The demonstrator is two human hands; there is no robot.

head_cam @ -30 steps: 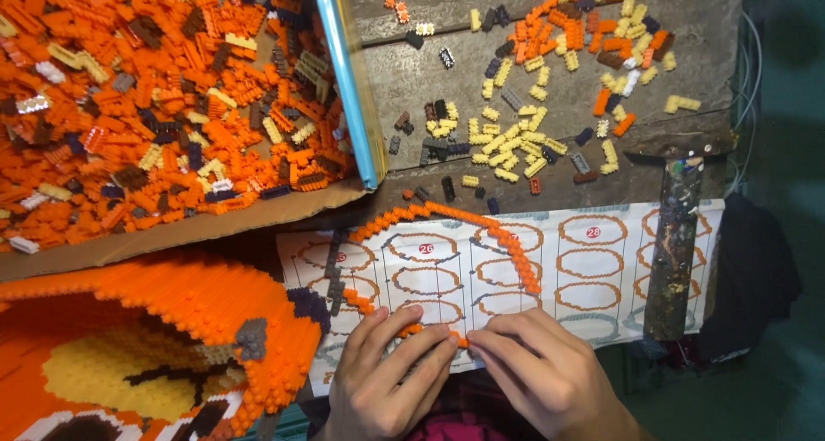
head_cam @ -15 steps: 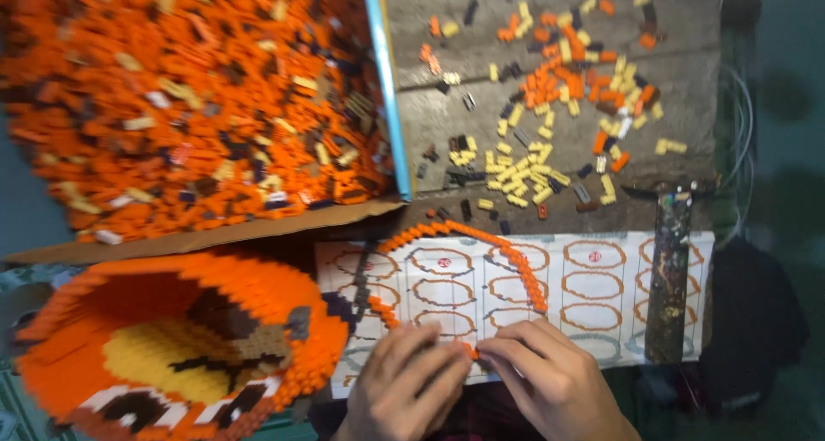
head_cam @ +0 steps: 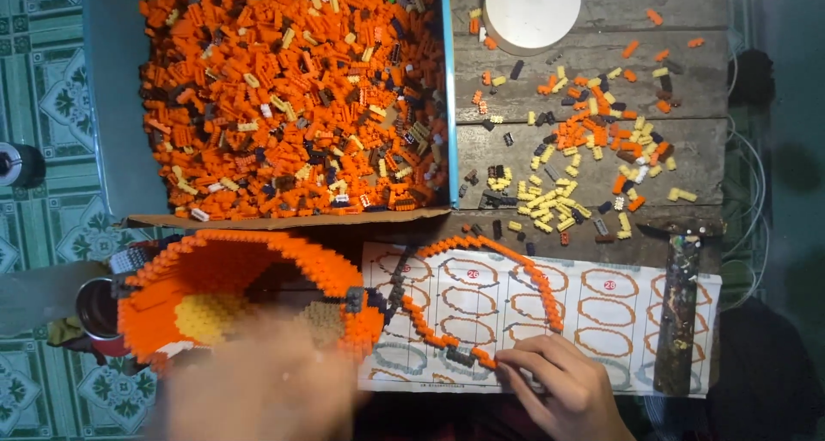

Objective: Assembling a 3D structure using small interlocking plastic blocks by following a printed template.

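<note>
We are pinching the near end of the brick ring (head_cam: 481, 299) with our right hand (head_cam: 563, 389), fingertips closed on its lower edge where it is lying on the printed chart (head_cam: 601, 321). Our left hand (head_cam: 258, 389) is blurring in front of the orange brick shell (head_cam: 241, 299); we cannot tell whether it is open or closed. The ring is looking light, thin and one brick wide, likely snapping apart if bent. We are judging it best supported near the joints, kept flat.

The left hand (head_cam: 258, 389) is a motion-blurred smear, its grip unreadable, hiding part of the orange brick model (head_cam: 232, 295).
</note>
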